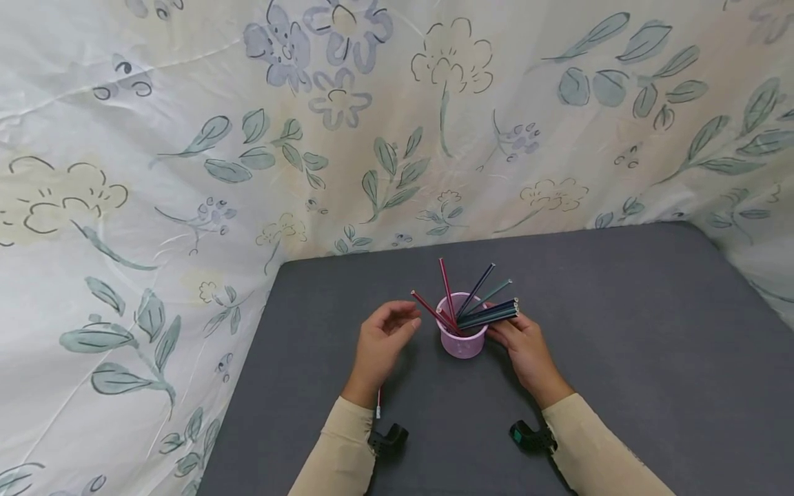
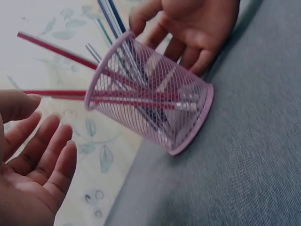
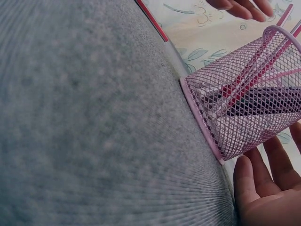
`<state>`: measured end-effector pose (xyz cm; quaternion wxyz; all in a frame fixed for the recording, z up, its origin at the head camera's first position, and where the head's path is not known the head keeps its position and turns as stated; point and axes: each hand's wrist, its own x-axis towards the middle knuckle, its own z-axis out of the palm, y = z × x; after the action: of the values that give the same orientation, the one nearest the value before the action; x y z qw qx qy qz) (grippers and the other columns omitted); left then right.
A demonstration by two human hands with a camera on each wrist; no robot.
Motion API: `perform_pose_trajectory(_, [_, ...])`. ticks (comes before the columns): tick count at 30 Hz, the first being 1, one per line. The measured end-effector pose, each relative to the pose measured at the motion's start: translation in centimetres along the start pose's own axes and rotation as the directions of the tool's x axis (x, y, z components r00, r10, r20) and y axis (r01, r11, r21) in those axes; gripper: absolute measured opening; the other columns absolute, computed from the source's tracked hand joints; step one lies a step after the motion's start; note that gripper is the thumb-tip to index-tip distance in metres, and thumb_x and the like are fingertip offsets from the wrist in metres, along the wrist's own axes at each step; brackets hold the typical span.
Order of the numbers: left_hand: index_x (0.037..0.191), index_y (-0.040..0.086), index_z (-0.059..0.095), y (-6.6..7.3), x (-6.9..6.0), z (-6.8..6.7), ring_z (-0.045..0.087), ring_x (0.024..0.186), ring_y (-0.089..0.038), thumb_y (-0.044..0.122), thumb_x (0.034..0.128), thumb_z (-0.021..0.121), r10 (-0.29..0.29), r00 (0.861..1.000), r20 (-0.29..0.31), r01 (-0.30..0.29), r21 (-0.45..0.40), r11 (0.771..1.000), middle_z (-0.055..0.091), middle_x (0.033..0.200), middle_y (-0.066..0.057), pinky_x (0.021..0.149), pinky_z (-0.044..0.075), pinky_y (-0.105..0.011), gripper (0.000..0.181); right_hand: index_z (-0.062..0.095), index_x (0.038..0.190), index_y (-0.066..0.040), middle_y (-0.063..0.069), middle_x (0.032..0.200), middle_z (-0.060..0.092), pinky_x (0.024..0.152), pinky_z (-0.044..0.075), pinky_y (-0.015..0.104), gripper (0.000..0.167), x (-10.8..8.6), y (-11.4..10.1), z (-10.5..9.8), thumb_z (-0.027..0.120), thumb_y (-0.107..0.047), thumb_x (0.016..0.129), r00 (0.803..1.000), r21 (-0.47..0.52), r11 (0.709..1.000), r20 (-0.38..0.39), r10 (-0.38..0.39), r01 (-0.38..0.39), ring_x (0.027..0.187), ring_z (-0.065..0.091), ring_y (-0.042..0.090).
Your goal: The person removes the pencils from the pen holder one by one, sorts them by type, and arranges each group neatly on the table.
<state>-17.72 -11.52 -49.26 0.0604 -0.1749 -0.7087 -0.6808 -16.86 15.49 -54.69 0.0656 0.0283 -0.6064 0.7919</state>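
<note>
A pink mesh pencil cup [image 1: 462, 346] stands upright on the grey table, holding several red, dark blue and green pencils [image 1: 490, 314] that fan outward. Left of the cup is my left hand [image 1: 382, 344], its fingers loosely bent and nothing gripped. In the left wrist view, its thumb [image 2: 19, 104] is close to the end of a red pencil [image 2: 56, 92]; whether they touch I cannot tell. My right hand [image 1: 524, 351] rests its fingers against the cup's right side, partly beneath the leaning dark pencils. Those fingers [image 3: 277, 165] lie fairly straight beside the mesh in the right wrist view.
Another red pencil [image 1: 379, 403] lies on the table by the left wrist, mostly hidden by the hand. A floral cloth [image 1: 397, 138] hangs behind and left of the grey table [image 1: 620, 331]. Black camera mounts [image 1: 391, 439] are strapped to both wrists.
</note>
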Motion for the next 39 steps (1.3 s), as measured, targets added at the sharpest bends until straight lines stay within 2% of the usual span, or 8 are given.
perform_pose_trajectory(4, [0.125, -0.003, 0.072, 0.3, 0.4, 0.6, 0.071, 0.104, -0.031, 0.001, 0.0997, 0.078, 0.03, 1.0, -0.007, -0.03, 0.001, 1.0, 0.075, 0.121, -0.02, 0.088, 0.059, -0.031, 0.026, 0.055, 0.144, 0.021, -0.005, 0.126, 0.073, 0.094, 0.057, 0.029, 0.041, -0.1, 0.0, -0.1, 0.058, -0.007, 0.114, 1.0, 0.006, 1.0, 0.002, -0.002, 0.002, 0.112, 0.071, 0.011])
perform_pose_trajectory(8, [0.123, -0.002, 0.073, 0.4, 0.6, 1.1, 0.071, 0.102, -0.03, 0.001, 0.0985, 0.08, 0.047, 0.999, -0.015, -0.047, 0.02, 0.999, 0.076, 0.12, -0.015, 0.086, 0.058, -0.03, 0.026, 0.055, 0.144, 0.021, -0.005, 0.126, 0.074, 0.094, 0.057, 0.029, 0.042, -0.1, 0.1, -0.1, 0.058, -0.008, 0.114, 1.0, 0.007, 1.0, 0.003, 0.0, 0.0, 0.112, 0.072, 0.011])
perform_pose_trajectory(21, [0.115, 0.0, 0.077, 0.0, 1.2, 2.3, 0.072, 0.098, -0.025, 0.001, 0.0979, 0.081, 0.047, 0.999, -0.013, -0.047, 0.023, 0.999, 0.076, 0.112, -0.009, 0.085, 0.058, -0.03, 0.018, 0.055, 0.144, 0.02, -0.005, 0.126, 0.074, 0.095, 0.058, 0.031, 0.042, 0.1, -0.2, -0.1, 0.059, -0.007, 0.113, 1.0, 0.009, 1.0, 0.002, 0.008, -0.008, 0.112, 0.072, 0.011])
perform_pose_trajectory(26, [0.113, -0.003, 0.076, -0.2, 1.4, 2.7, 0.072, 0.099, -0.024, -0.002, 0.0977, 0.08, 0.038, 0.999, -0.022, -0.038, -0.008, 0.999, 0.076, 0.111, -0.012, 0.086, 0.058, -0.03, 0.016, 0.054, 0.144, 0.021, 0.005, 0.131, 0.072, 0.095, 0.058, 0.031, 0.041, 0.1, -0.3, 0.0, 0.059, -0.006, 0.113, 1.0, 0.004, 1.0, -0.004, 0.017, -0.017, 0.113, 0.072, 0.012])
perform_pose_trajectory(31, [0.111, -0.003, 0.077, -0.2, 1.6, 2.9, 0.071, 0.096, -0.023, -0.001, 0.0976, 0.08, 0.034, 0.999, -0.031, -0.034, 0.005, 0.999, 0.077, 0.109, -0.011, 0.083, 0.058, -0.029, 0.014, 0.056, 0.142, 0.021, 0.017, 0.135, 0.069, 0.094, 0.058, 0.03, 0.039, 0.2, -0.4, 0.2, 0.059, -0.005, 0.112, 1.0, 0.005, 1.0, -0.018, 0.019, -0.019, 0.112, 0.072, 0.012])
perform_pose_trajectory(39, [0.108, 0.0, 0.078, 0.2, 1.7, 2.9, 0.07, 0.093, -0.023, 0.001, 0.0974, 0.081, 0.033, 0.999, -0.038, -0.032, 0.022, 0.999, 0.077, 0.107, -0.011, 0.08, 0.057, -0.028, 0.011, 0.056, 0.141, 0.023, 0.009, 0.128, 0.072, 0.093, 0.058, 0.031, 0.039, 0.1, -0.5, 0.2, 0.06, -0.003, 0.112, 1.0, 0.018, 1.0, -0.018, 0.016, -0.015, 0.11, 0.073, 0.013])
